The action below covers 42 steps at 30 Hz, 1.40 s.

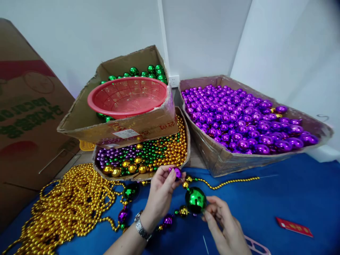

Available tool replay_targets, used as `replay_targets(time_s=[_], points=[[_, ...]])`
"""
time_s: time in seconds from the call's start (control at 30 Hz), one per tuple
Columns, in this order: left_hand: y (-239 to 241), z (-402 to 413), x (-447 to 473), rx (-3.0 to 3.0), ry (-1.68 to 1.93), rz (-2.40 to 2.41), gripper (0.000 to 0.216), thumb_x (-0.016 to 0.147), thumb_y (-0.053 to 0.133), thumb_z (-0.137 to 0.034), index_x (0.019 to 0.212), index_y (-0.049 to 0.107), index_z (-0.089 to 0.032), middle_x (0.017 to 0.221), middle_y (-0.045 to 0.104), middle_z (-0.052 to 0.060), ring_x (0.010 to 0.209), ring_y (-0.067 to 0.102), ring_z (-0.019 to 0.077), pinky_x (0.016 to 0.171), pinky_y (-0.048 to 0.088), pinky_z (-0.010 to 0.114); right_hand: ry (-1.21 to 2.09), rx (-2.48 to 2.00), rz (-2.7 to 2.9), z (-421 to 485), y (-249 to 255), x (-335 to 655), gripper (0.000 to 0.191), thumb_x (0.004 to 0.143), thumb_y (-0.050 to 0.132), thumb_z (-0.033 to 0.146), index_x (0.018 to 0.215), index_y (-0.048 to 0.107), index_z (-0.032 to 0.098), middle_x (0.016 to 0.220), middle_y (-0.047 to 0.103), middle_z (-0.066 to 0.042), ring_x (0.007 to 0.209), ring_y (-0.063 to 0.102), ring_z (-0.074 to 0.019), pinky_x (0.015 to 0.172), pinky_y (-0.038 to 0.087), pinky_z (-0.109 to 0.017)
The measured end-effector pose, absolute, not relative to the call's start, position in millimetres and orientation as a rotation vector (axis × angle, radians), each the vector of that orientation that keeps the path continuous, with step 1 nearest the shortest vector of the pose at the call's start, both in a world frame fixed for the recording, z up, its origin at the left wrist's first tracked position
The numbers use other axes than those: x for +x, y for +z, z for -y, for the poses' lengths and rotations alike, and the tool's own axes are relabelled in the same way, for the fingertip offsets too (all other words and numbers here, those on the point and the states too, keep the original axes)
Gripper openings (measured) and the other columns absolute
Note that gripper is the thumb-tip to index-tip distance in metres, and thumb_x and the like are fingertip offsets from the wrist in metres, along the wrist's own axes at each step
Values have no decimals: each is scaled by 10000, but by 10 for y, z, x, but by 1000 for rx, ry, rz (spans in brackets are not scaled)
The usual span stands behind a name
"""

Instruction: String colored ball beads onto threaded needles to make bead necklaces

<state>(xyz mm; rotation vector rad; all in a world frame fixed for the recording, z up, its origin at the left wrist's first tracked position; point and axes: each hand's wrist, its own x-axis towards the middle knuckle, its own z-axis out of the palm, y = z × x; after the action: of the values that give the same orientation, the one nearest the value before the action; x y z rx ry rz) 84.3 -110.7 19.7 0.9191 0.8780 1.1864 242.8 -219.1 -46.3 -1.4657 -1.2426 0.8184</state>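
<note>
My left hand (162, 193), with a watch on the wrist, pinches a shiny purple bead (175, 173) between thumb and fingers. Just below it on the same strand hang small gold beads and a large green ball (196, 200). My right hand (223, 221) has its fingers closed at the lower right edge of that ball; what lies between the fingertips is hidden. The beaded strand carries on behind my hands with a gold bead (183, 211) and a purple ball (168, 221). A gold bead chain (231, 181) runs right, ending at a thin needle-like piece.
A heap of gold bead chains (71, 202) lies left on the blue cloth (265, 202). Behind stand a box of mixed beads (148, 156), a carton with a red basket (127, 97), and a box of purple balls (239, 120). A red packet (294, 226) and pink handle (256, 246) lie right.
</note>
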Motion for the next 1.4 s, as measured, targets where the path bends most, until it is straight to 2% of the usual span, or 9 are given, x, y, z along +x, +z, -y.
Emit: replay_targets(time_s=[0.2,0.37,0.5,0.77,1.4], points=[[214,1109,843,811,1110,-827,152,837,606,-282,924,568,-163,894,628,23,845,660,172,763,530,283,786,-1472,1238,2182,-513,2426,316,913,444,392,1176,461,216,790,614,-14,734,621,-149,699,493,-225],[183,1049,797,894,1254,-910,196,793,662,-263,939,573,-166,872,652,25,844,657,164,778,529,284,623,-1558,1420,2215,-528,2549,278,919,447,330,1183,483,253,854,622,-14,760,631,-135,704,496,-196],[205,1003,761,704,1170,-844,162,821,626,-295,848,562,-148,834,658,19,830,679,198,779,546,316,656,-1537,1493,2247,-582,2614,296,929,426,299,1221,424,249,822,619,-3,736,643,-130,667,514,-180],[186,974,748,472,1147,-848,165,807,647,-275,786,588,-122,772,689,36,827,689,209,779,567,307,628,-1582,1489,2284,-591,2629,294,926,438,313,1215,446,264,878,627,-12,792,650,-139,706,520,-188],[178,988,740,567,1159,-870,196,801,652,-308,831,573,-131,837,683,47,831,690,220,746,573,298,582,-1568,1544,2264,-598,2643,298,911,465,297,1205,467,250,880,646,-23,782,664,-144,694,538,-191]])
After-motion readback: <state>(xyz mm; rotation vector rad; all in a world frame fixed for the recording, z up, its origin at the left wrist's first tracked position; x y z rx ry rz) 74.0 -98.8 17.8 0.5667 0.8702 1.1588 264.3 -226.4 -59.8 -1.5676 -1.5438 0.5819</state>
